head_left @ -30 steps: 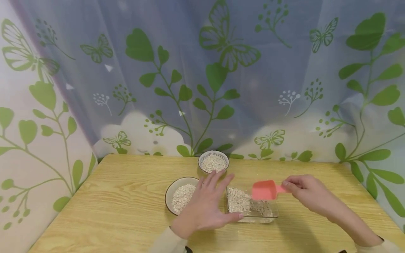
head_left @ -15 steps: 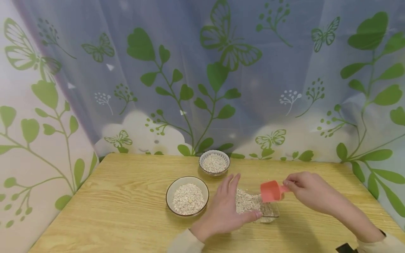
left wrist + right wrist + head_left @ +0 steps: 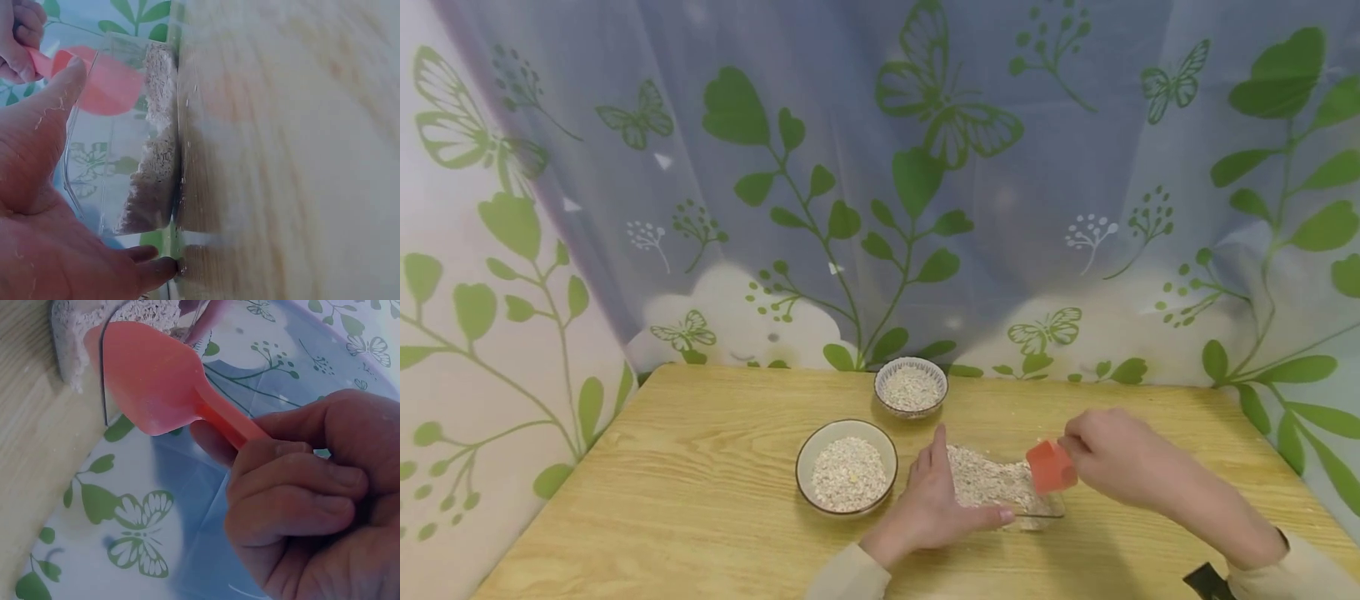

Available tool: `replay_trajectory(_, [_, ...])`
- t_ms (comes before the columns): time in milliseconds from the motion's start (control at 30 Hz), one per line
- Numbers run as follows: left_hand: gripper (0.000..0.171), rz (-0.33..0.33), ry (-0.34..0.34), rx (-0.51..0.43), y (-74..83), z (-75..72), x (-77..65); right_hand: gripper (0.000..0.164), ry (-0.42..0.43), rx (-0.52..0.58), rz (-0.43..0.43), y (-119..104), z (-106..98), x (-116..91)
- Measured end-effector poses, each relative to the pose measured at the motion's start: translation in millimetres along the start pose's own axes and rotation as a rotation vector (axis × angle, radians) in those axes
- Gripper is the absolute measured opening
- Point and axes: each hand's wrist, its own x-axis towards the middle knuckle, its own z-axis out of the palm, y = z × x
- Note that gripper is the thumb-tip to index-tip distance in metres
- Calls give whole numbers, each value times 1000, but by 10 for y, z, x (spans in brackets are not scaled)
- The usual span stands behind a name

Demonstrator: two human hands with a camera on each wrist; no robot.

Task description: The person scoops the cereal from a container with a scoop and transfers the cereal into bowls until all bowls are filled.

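the wooden table [image 3: 685, 500] sits in front of a curtain [image 3: 850, 167] printed with leaves and butterflies. on it there's a wide bowl [image 3: 846, 467] of oat flakes and a smaller patterned bowl [image 3: 911, 387] further back, also full. a clear glass container [image 3: 1000, 487] of flakes is just right of the wide bowl. the left hand [image 3: 936, 508] has its fingers straight, resting against the container's near-left side. the right hand [image 3: 1112, 458] pinches the handle of a pink scoop [image 3: 1051, 467], tipped down over the container's right end.
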Motion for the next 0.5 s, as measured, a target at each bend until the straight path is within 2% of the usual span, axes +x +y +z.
replay_trajectory(267, [141,-9,4,6,-22,15,-13,36,-15,56,39,36,138,6])
replay_trajectory(500, [145,-24,4,-43,-20,35,-15,26,-46,181,76,261,270,77])
